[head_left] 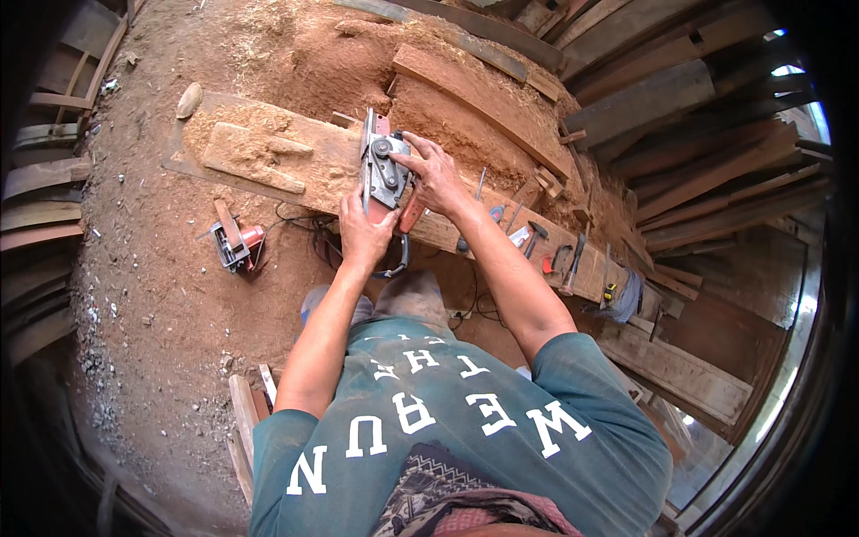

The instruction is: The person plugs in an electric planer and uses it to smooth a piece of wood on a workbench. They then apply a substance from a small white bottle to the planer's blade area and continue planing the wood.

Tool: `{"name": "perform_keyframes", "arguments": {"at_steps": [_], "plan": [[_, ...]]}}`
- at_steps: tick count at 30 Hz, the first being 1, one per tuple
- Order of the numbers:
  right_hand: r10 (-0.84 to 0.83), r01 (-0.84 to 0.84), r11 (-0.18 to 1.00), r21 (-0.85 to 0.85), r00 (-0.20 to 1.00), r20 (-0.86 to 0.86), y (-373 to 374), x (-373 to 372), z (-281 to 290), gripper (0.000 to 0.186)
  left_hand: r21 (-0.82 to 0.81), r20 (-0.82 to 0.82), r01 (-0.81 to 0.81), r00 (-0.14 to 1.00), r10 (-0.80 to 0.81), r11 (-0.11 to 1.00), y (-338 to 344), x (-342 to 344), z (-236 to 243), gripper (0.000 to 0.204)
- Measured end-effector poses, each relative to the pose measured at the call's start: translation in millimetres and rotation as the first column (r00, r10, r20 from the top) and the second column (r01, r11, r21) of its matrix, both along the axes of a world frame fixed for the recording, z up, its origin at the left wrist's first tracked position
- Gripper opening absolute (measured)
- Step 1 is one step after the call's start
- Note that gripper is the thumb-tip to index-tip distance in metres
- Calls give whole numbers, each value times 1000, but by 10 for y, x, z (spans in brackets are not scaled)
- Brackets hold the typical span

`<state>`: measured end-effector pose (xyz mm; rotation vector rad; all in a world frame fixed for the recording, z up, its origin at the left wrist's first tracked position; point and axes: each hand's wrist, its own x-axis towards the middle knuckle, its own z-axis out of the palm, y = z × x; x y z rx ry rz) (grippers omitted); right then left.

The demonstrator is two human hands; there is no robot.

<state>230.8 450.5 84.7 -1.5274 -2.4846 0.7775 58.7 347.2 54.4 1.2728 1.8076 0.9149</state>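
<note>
An electric planer (386,168) with a grey metal body and a red-orange handle lies tipped on its side over the wooden workbench. Round belt pulleys show on its upward face. My left hand (365,234) is closed around the near end of the body, thumb on the right. From the right, my right hand (436,182) grips the planer beside the pulleys, its fingers reaching over the exposed side. Its palm and the fingers' undersides are hidden. A dark cord (403,255) loops below the tool.
Shavings and wood pieces (255,157) cover the bench's left part. A hammer (535,238), a yellow tape measure (610,292) and other hand tools lie along its right part. A red circular saw (240,243) sits on the dirt floor. Stacked boards (716,170) line the right side.
</note>
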Motion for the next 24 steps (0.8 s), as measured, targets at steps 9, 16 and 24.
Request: {"name": "perform_keyframes", "arguments": {"at_steps": [9, 16, 24], "plan": [[-39, 33, 992, 121, 998, 48, -383, 76, -88, 68, 48, 24, -10, 1000, 9, 999, -41, 19, -37, 72], [-169, 173, 979, 104, 984, -52, -621, -13, -104, 73, 7, 21, 3, 1000, -3, 1000, -8, 23, -14, 77], [-181, 191, 974, 119, 979, -90, -819, -58, -201, 74, 14, 4, 4, 1000, -4, 1000, -17, 32, -64, 78]]}}
